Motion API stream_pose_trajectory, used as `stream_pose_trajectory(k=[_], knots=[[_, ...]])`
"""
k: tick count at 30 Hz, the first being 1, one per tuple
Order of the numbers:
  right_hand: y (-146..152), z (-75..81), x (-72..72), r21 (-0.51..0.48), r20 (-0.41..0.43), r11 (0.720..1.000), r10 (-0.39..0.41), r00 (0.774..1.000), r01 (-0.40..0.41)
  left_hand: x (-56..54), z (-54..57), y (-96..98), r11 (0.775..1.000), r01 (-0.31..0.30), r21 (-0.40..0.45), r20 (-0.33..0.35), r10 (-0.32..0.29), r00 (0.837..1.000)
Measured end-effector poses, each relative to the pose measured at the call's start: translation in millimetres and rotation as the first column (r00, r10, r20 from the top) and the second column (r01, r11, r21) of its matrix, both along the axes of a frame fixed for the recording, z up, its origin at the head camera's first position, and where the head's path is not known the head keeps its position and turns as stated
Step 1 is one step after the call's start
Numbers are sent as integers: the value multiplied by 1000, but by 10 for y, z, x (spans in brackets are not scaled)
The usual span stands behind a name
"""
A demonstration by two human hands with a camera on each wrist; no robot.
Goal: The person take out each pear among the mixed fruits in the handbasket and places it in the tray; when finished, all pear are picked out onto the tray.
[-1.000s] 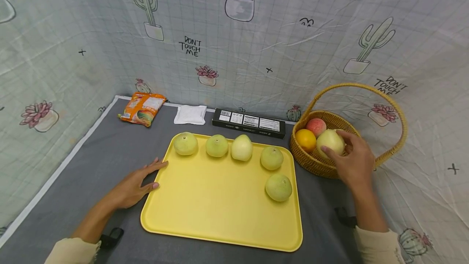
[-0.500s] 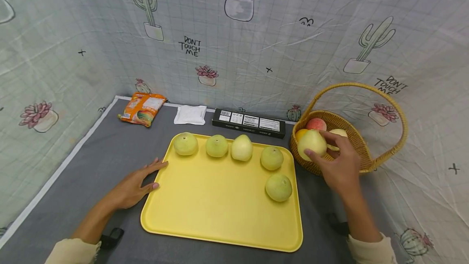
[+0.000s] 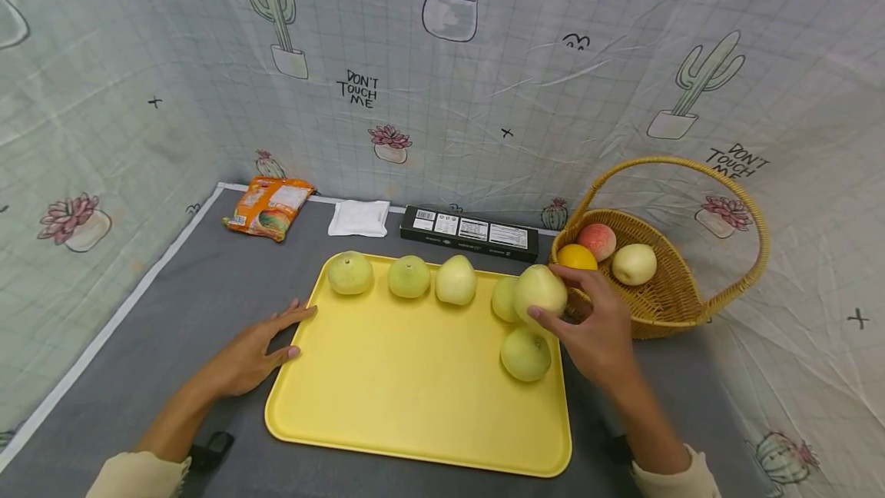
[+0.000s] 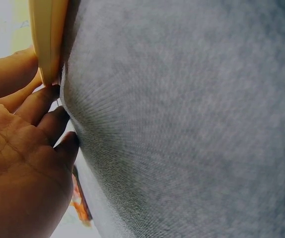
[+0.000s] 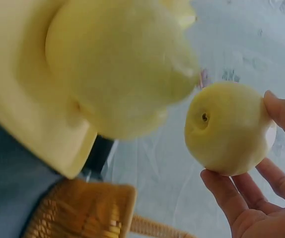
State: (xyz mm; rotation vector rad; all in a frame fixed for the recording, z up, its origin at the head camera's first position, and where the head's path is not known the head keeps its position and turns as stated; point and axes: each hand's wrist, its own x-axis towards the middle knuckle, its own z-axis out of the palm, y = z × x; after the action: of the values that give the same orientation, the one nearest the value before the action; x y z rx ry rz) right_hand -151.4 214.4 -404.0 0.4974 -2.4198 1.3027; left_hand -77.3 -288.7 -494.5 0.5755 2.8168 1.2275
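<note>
My right hand holds a pale yellow pear between thumb and fingers, above the right side of the yellow tray. In the right wrist view, the pear turns its calyx end towards the camera. Behind it in the head view, a round green fruit is partly covered. Another green fruit sits just in front, and others, including a paler pear, line the back rim. At the left rim, my left hand touches the tray with extended fingers; in the left wrist view its thumb meets the rim.
A wicker basket with a high handle stands right of the tray. It contains a peach, an orange and a pear. Along the back lie an orange packet, a white pouch and a black box.
My right hand has lifted the pear out of the basket and carried it left over the tray's right edge. Another pear in the basket is now uncovered. The left hand stays in place.
</note>
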Motion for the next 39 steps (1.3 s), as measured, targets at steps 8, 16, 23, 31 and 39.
stream_pose_trajectory(k=[8,16,23,31,39], knots=[[-209,-92,102,71,81,994,72,994,-77,-1,-10,-1,1000,-3,7,9,3,1000],[-402,-180,178,119,129,983,127,983,-143,9,2,3,1000,-14,5,44,14,999],[-545,-214,218,183,103,968,154,983,-171,7,12,9,1000,-15,2,26,15,1000],[-650,-235,237,254,114,952,147,983,-172,12,17,16,1000,-20,-3,12,20,1000],[-720,-245,242,330,148,922,161,976,-203,16,32,20,1000,-17,-4,19,17,1000]])
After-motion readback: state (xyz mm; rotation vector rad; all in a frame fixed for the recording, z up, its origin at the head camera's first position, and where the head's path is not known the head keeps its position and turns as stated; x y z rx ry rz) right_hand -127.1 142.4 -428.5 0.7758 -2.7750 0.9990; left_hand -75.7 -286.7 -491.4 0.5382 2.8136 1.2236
